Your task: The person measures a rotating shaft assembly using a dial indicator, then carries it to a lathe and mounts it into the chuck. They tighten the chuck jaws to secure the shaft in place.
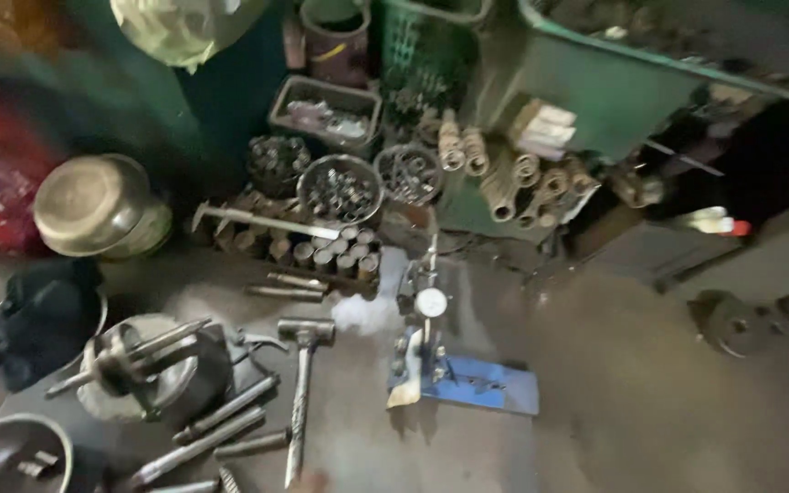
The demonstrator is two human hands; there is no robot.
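No hand is seen anywhere in the frame, so whether either hand is spread or closed cannot be told.

A grimy workshop floor point(632, 402) is shown from above. Just right of centre, a dial gauge stand point(428, 329) is set upright on a blue base plate point(481, 383), with its round white dial facing the camera. To its left, a long-handled hammer point(301, 393) is laid with its head towards the top of the frame and its handle running down to the lower edge. Several steel rods point(221, 424) are scattered at the lower left, beside a round metal part point(152, 365) crossed by bars. A dark cloth point(38, 319) is heaped at the left edge, and an upturned metal bowl point(93, 205) is seen above it.

In the upper middle, short metal cylinders point(321, 251) are packed upright in rows, and two round baskets of small parts point(372, 183) are placed behind them. Rings and bearings point(527, 183) are piled against a green bench point(595, 82) at the upper right. The picture is blurred, so finer detail cannot be made out.
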